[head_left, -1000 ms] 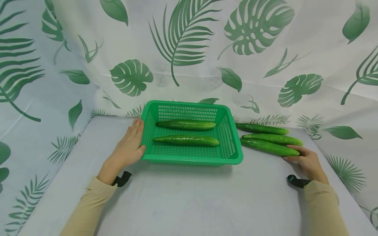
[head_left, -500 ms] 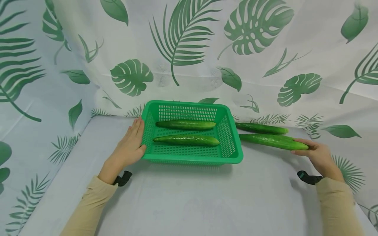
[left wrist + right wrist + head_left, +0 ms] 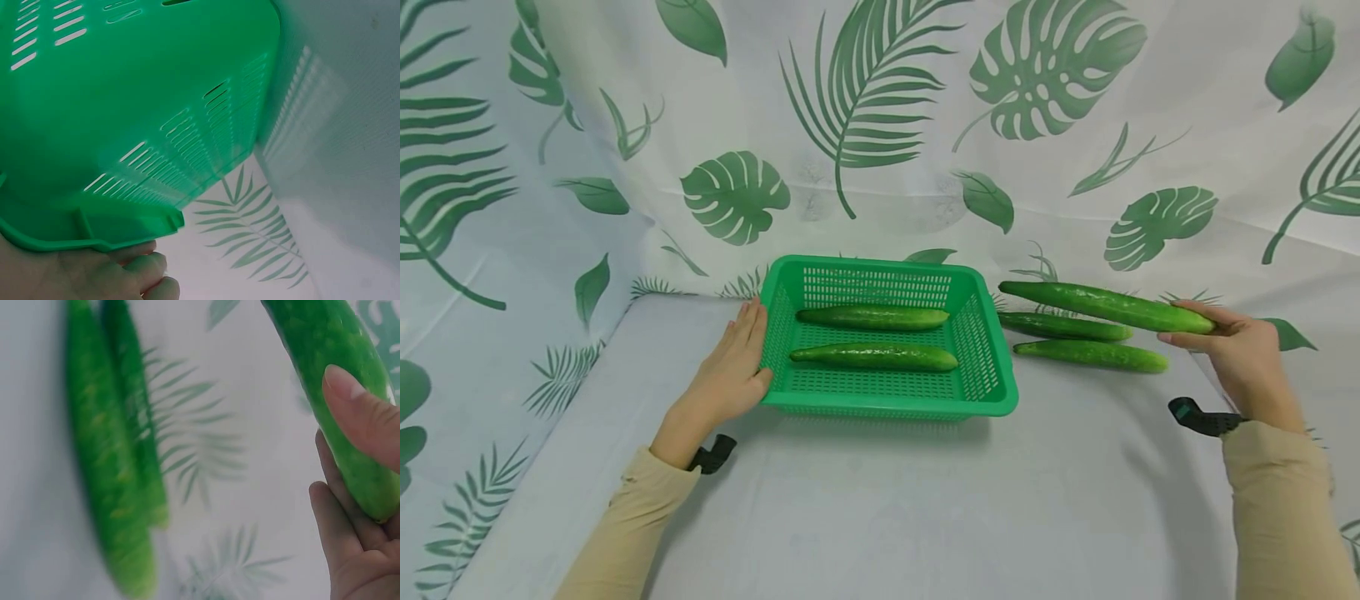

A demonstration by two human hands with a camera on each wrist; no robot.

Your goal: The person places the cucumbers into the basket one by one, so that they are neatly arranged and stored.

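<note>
My right hand pinches a cucumber near its thick, paler end, and holds it raised over the table's far right. In the right wrist view the thumb lies across the held cucumber, with fingers behind it. Below it two more cucumbers lie on the table, a darker one behind and a lighter one in front. My left hand rests with straight fingers against the left end of a green plastic basket. Inside lie two cucumbers, a rear one and a front one.
A white table carries everything. Behind and to the sides hangs a white curtain printed with green leaves, close to the basket's back. Dark wrist devices sit at both wrists.
The right hand has taken one cucumber from the group of three, lifting it up and away from the table, and moved rightward with it. The left hand and basket have stayed put.
</note>
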